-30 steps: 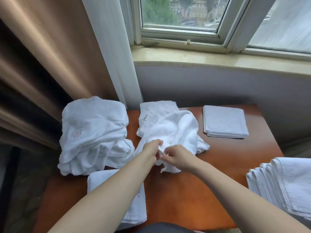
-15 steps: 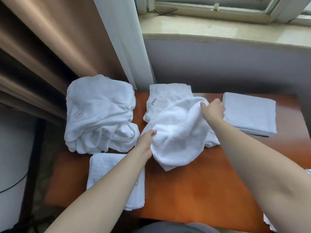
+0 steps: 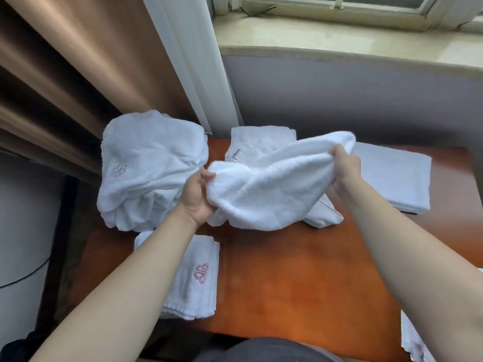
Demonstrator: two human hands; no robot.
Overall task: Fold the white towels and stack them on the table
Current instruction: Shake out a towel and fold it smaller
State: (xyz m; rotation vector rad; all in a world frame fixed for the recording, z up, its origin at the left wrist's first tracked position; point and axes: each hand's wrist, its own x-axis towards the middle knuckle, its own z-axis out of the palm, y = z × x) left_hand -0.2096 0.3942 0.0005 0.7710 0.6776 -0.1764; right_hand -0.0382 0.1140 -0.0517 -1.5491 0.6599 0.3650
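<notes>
A crumpled white towel (image 3: pixel 271 186) is stretched between my two hands above the back of the orange-brown table (image 3: pixel 287 283). My left hand (image 3: pixel 198 197) grips its left end, and my right hand (image 3: pixel 345 168) pinches its upper right edge. Under it lies another loose white towel (image 3: pixel 256 142) with a small label. A folded white towel (image 3: pixel 394 176) sits at the back right. A folded towel with a pink emblem (image 3: pixel 193 278) lies at the front left, partly under my left forearm.
A heap of unfolded white towels (image 3: pixel 149 168) sits on the table's back left corner, against a brown curtain (image 3: pixel 78 74). A grey wall (image 3: pixel 339 100) and a window sill (image 3: pixel 313 35) run behind the table. More white cloth (image 3: pixel 415 338) shows at the lower right edge.
Both hands have lifted the towel off the table and pulled it apart sideways. My right hand slid out along the top edge; my left hand now grips the left end from below.
</notes>
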